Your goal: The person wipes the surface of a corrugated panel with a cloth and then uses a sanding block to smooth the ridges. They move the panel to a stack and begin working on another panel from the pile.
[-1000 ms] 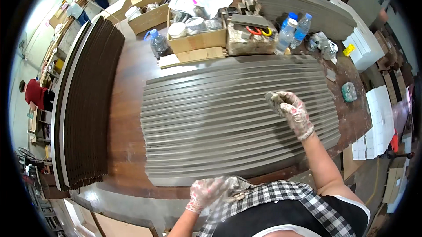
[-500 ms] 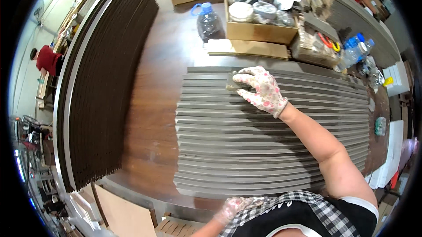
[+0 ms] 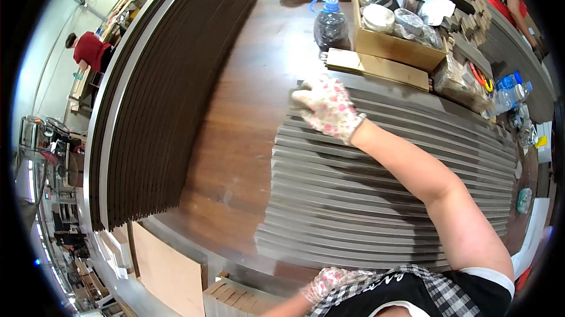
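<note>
Rows of long grey ridged strips (image 3: 329, 199) lie side by side across the table. My right hand (image 3: 329, 108), in a white glove with pink spots, is at the far left corner of these strips. Its fingers are curled round a small grey-brown block (image 3: 297, 98), mostly hidden by the glove and blurred. My left hand (image 3: 329, 283), gloved in the same pattern, is low in front of my body against the checked apron (image 3: 359, 284). Its fingers look curled, and what they hold, if anything, is hidden.
A tall stack of dark strips (image 3: 170, 99) stands along the left. Beyond the grey strips are a blue-capped jug (image 3: 331, 26), flat cardboard pieces (image 3: 376, 69) and a cardboard box (image 3: 394, 46) of supplies. Plastic bottles (image 3: 509, 99) stand at the right. Other people work farther off.
My right hand has slid left along the far strips to their left ends, still around the block. The view has turned left, so everything sits farther right. My left hand stays by the apron.
</note>
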